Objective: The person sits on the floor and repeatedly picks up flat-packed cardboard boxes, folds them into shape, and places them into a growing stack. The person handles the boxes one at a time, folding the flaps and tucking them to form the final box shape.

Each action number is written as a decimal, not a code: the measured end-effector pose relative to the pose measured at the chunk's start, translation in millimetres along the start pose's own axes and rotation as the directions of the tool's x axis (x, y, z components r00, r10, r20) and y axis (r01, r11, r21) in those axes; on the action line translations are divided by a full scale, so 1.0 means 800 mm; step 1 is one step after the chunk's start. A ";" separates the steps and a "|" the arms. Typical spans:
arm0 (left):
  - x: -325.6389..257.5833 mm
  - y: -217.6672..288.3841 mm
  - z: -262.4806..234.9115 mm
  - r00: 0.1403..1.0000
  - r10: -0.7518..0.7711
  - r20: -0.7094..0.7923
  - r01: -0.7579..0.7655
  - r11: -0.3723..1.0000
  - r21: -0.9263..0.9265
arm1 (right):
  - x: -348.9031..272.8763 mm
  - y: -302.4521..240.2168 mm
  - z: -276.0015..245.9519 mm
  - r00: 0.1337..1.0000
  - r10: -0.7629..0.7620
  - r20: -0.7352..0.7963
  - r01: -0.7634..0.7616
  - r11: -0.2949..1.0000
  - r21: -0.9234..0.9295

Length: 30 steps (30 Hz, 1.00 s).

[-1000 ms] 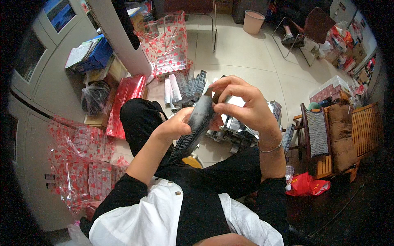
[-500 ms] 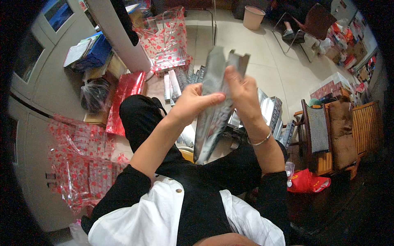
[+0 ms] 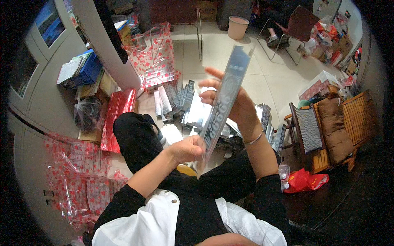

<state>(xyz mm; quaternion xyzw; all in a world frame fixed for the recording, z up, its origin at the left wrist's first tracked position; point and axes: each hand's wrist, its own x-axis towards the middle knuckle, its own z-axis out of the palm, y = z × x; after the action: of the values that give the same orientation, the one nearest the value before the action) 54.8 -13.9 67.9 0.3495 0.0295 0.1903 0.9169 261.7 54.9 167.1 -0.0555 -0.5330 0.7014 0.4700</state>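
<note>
A long, narrow silver package [image 3: 225,96] with a glossy, see-through look and a row of raised round patterns slants up in front of me. My left hand [image 3: 186,149] is closed on its lower end, thumb on the upper face. Behind the upper half is my right hand [image 3: 245,110], its fingers stretched out and spread past the left edge; the package lies across them. Whether the right thumb presses on it is hidden. On the floor beyond lie several similar silver packages [image 3: 186,95], some in stacks. A yellow rim [image 3: 186,169] shows below, between my legs.
Clear wrap with red hearts [image 3: 78,176] covers packages at the left. A red foil-covered box [image 3: 119,119] stands beside my left knee. To the right are a wooden chair [image 3: 355,119] with a brown cushion and a red bag [image 3: 305,181]. A bin [image 3: 238,28] stands farther off.
My left hand has slid down to the package's lower end. The right hand's fingers have opened and spread behind it. The package has turned, its patterned face now showing; the view has shifted.
</note>
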 end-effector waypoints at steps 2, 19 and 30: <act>0.008 -0.005 0.004 0.990 -0.076 -0.121 0.107 0.956 0.272 | -0.003 0.002 0.009 0.999 0.008 -0.051 -0.001 0.991 0.131; 0.000 0.061 0.016 0.740 0.641 -0.202 -0.335 0.613 0.715 | -0.012 0.009 0.050 0.982 0.041 -0.183 -0.094 0.953 -0.287; 0.014 0.095 0.073 0.366 0.849 0.380 -0.432 -0.207 0.878 | -0.015 0.029 0.061 0.999 -0.002 -0.050 -0.032 0.733 -0.679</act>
<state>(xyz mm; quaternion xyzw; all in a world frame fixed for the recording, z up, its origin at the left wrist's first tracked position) 51.0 5.3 162.5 0.7103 0.1087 0.6499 0.2475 226.5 12.5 164.0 -0.2443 -0.7405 0.4606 0.4241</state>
